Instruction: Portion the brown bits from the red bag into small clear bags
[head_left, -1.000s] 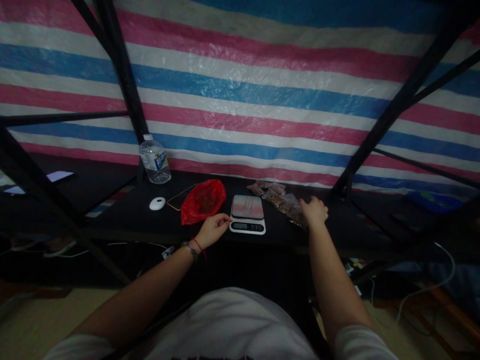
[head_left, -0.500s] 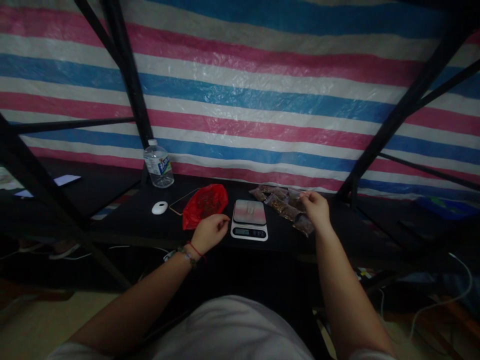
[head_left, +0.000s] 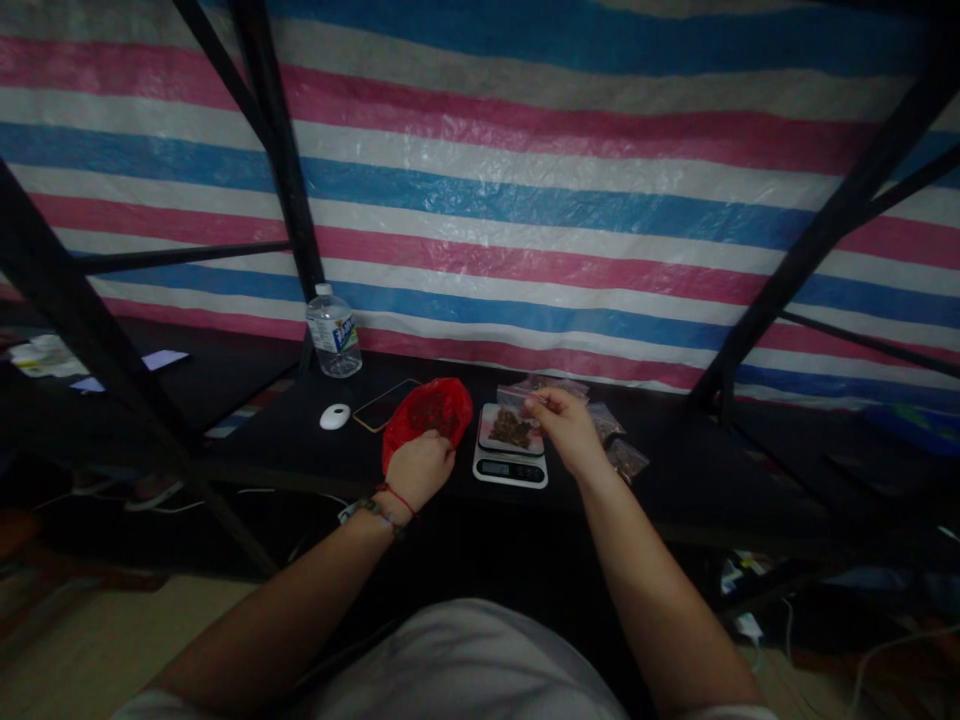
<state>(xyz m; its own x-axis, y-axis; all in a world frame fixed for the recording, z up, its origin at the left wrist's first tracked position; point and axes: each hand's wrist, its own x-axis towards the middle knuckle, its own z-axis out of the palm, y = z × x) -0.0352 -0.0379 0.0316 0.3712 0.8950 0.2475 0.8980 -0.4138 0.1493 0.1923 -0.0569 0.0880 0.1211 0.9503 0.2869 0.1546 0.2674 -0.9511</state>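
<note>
At three o'clock from the red bag (head_left: 401, 422), the right hand (head_left: 571, 436), nearly closed, is pinching a small bag (head_left: 511, 428) over the scale (head_left: 512, 471); weak pinching could be dropping it. The left hand (head_left: 421, 469) is curling, its hold hidden.

The right hand (head_left: 566, 428) pinches a bag (head_left: 511, 430) (clear plastic) at the scale (head_left: 510, 478).

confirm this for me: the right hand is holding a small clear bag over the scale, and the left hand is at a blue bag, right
Not quite: the left hand is at a red bag, not a blue one, as the head view shows. The rest stands: the right hand is holding a small clear bag over the scale.
</note>
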